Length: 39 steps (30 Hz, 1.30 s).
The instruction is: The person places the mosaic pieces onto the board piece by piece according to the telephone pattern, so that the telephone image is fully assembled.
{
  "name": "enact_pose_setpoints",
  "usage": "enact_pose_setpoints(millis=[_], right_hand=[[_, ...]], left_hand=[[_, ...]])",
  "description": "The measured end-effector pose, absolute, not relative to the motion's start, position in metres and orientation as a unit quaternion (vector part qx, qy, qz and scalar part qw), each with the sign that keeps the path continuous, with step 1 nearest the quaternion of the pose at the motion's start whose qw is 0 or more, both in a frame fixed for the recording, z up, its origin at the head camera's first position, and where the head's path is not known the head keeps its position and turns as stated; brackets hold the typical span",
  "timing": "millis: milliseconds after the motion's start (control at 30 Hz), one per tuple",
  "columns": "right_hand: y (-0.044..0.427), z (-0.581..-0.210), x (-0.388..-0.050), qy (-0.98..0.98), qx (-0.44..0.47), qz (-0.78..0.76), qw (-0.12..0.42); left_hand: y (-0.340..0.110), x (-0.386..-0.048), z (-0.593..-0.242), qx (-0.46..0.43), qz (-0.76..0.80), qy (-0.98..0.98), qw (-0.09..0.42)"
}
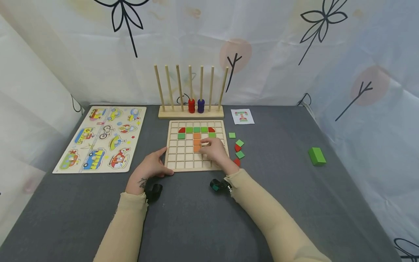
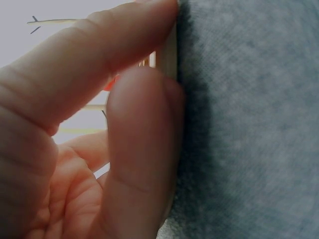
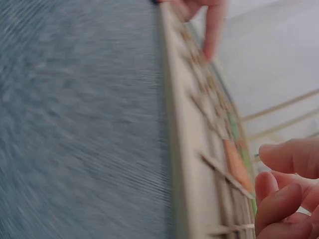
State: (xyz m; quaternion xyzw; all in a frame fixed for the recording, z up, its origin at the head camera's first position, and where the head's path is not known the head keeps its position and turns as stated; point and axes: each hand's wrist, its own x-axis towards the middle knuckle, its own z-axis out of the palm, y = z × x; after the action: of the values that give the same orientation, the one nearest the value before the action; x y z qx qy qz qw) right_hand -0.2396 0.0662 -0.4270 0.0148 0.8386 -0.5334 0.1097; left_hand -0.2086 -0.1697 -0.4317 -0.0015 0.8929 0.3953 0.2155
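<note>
While bracing the pale wooden grid board (image 1: pixel 183 170) at frame centre, presses the left hand (image 1: pixel 153 165), thumb and forefinger spread wide, against the board's lower left corner. Reaches across the grid with the right hand (image 1: pixel 215 150), bending the fingers, parting thumb from forefinger; shows no tile between them. Cannot tell whether touching the column of three flat orange square tiles (image 1: pixel 196 142) just beside the fingertips.

Reads as seating or straightening the lowest orange square. Note above it a row of flat green square tiles (image 1: pixel 196 130) between two red rounded-corner tiles (image 1: pixel 182 130), with one more green square under each end. Matches, so far as can be made out, the upper part of the white card with a T-shaped figure (image 1: pixel 242 116), right of centre in the upper half; probably serves as model. Judge the stem done or nearly so, the foot not yet laid.

Find more pieces just right of the board: three loose green squares (image 1: pixel 240 143), two loose red pieces (image 1: pixel 238 148). Next, likely calls for lifting clear, pinching one by its edges, checking its turn against the card, then setting it flat below the stem without knocking seated tiles.
</note>
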Motion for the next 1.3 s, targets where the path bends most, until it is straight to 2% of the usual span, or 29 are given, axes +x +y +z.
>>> enact_pose_setpoints(millis=[300, 433, 600, 967, 1300], right_hand=[[0.110, -0.401, -0.237, 0.786, -0.044, -0.617, 0.028], [0.136, -0.392, -0.234, 0.768, -0.039, -0.639, -0.012], [0.162, -0.392, -0.236, 0.778, -0.019, -0.627, -0.029], [0.189, -0.418, -0.248, 0.833, 0.048, -0.551, -0.004], [0.190, -0.432, -0.250, 0.916, -0.004, -0.387, 0.105]], left_hand=[[-0.169, -0.208, -0.433, -0.002, 0.396, 0.891, 0.221], [-0.170, -0.210, -0.432, 0.002, 0.397, 0.891, 0.219], [-0.171, -0.210, -0.429, 0.005, 0.394, 0.894, 0.214], [-0.172, -0.210, -0.432, 0.007, 0.393, 0.894, 0.214], [-0.171, -0.210, -0.433, 0.007, 0.390, 0.894, 0.219]])
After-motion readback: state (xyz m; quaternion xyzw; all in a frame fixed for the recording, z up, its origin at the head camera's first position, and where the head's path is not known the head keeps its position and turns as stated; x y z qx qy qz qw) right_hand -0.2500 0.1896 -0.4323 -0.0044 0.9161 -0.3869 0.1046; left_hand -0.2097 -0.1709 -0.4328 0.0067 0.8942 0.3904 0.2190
